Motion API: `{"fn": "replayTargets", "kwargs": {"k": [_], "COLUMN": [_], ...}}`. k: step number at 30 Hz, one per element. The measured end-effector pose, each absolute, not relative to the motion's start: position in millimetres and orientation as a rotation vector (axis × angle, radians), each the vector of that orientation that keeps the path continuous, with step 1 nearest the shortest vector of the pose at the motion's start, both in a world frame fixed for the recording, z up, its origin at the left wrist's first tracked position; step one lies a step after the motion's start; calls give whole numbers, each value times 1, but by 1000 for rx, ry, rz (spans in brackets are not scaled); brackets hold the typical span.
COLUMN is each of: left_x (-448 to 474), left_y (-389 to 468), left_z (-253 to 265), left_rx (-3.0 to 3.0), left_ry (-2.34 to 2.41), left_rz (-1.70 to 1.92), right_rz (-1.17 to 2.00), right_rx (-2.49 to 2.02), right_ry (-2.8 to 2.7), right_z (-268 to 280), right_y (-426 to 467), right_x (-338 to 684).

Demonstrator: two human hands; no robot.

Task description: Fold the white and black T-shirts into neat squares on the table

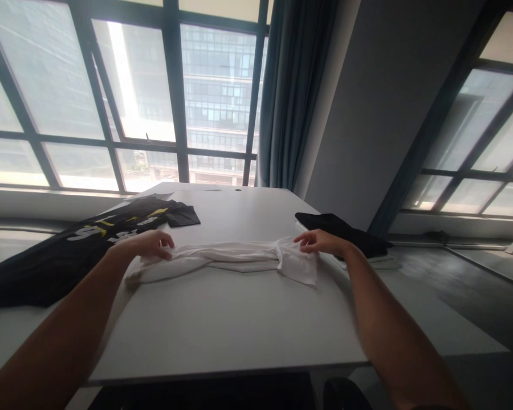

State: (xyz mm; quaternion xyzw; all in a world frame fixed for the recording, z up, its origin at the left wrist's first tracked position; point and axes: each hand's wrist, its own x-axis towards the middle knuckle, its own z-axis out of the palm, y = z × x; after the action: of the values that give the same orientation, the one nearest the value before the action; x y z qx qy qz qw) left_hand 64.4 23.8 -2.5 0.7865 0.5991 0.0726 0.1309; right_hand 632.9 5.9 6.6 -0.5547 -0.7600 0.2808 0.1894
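A white T-shirt (pixel 239 256) lies across the white table in front of me, gathered into a long, narrow, wrinkled strip. What looks like a short sleeve spreads out at its right end. My left hand (pixel 147 245) is at the strip's left end, fingers curled onto the fabric. At the opposite end, my right hand (pixel 320 242) pinches the cloth near the sleeve between thumb and fingers. Both hands partly cover the fabric they touch.
A black T-shirt with white and yellow print (pixel 94 233) is spread at the left. Folded dark clothing (pixel 342 230) rests on lighter cloth at the right. The white table (pixel 231 324) reaches back toward the windows and a blue curtain (pixel 297 97).
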Motion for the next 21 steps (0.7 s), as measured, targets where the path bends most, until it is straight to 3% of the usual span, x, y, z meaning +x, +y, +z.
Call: {"fn": "replayTargets", "kwargs": {"k": [2, 10, 17, 19, 21], "left_x": [69, 67, 51, 57, 74], "left_y": [21, 14, -20, -16, -5], "left_z": [-5, 10, 56, 57, 47], "left_rx": [2281, 2257, 2232, 2254, 2223], "left_ry": [1748, 1710, 1362, 1535, 1958], "left_rz": [131, 271, 232, 393, 773], "right_rz": [918, 763, 1136, 1081, 807], "right_rx": [-1616, -1669, -1420, -1436, -1512], "right_ry": [-2238, -2192, -2022, -1882, -1617], "right_z": [4, 12, 41, 35, 24], "right_y": [4, -2, -20, -3, 22], "right_x": [628, 620, 649, 644, 629]}}
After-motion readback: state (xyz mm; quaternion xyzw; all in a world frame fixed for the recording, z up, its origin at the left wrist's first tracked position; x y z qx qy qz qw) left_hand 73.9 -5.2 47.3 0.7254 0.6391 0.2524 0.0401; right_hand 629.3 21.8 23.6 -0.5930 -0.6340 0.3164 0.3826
